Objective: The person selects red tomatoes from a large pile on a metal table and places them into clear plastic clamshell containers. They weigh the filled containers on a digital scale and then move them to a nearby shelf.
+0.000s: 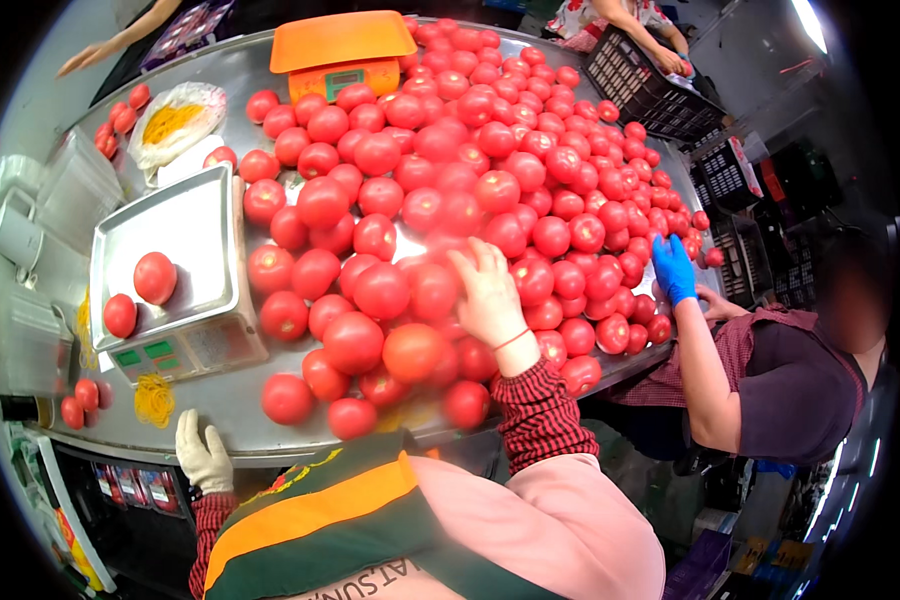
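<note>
A large heap of red tomatoes (pixel 450 202) spreads over a stainless steel table (pixel 255 442). My right hand (pixel 489 296), with a thin red band at its wrist, reaches in among them at the near side. Its fingertips are at the tomatoes, but whether they grip one cannot be made out. My left hand (pixel 204 452), in a pale glove, is at the table's front edge with thumb and fingers apart and nothing in it. Beyond it stands a weighing scale (pixel 187 349) with a steel tray (pixel 187 225), where two tomatoes (pixel 154 278) lie.
Yellow rubber bands (pixel 154 400) lie by the scale. An orange scale (pixel 345 56) and a plastic bag (pixel 195 112) stand farther back. At the right, a co-worker's blue-gloved hand (pixel 673 270) touches the heap. Another person works at a black crate (pixel 645 90). Clear plastic containers (pixel 79 176) line the left.
</note>
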`<control>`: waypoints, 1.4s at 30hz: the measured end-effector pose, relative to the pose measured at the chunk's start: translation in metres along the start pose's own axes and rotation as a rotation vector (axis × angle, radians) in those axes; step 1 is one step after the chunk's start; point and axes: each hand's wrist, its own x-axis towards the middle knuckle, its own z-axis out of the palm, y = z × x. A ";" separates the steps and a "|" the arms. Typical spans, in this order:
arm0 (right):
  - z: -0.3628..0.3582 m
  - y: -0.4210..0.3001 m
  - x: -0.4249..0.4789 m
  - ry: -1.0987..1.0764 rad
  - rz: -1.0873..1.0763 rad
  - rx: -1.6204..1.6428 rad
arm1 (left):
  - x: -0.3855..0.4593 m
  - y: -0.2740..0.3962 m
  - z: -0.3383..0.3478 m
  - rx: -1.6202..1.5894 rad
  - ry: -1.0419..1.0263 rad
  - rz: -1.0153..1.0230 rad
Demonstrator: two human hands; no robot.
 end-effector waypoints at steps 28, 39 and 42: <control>-0.046 0.221 0.119 0.474 0.594 1.499 | -0.003 0.000 0.004 0.031 0.000 -0.086; -0.019 0.180 0.136 -0.182 0.169 -0.302 | -0.003 0.000 0.005 0.035 0.015 -0.079; -0.011 0.192 0.144 -0.093 0.163 -0.151 | -0.003 0.000 0.005 0.042 0.041 -0.070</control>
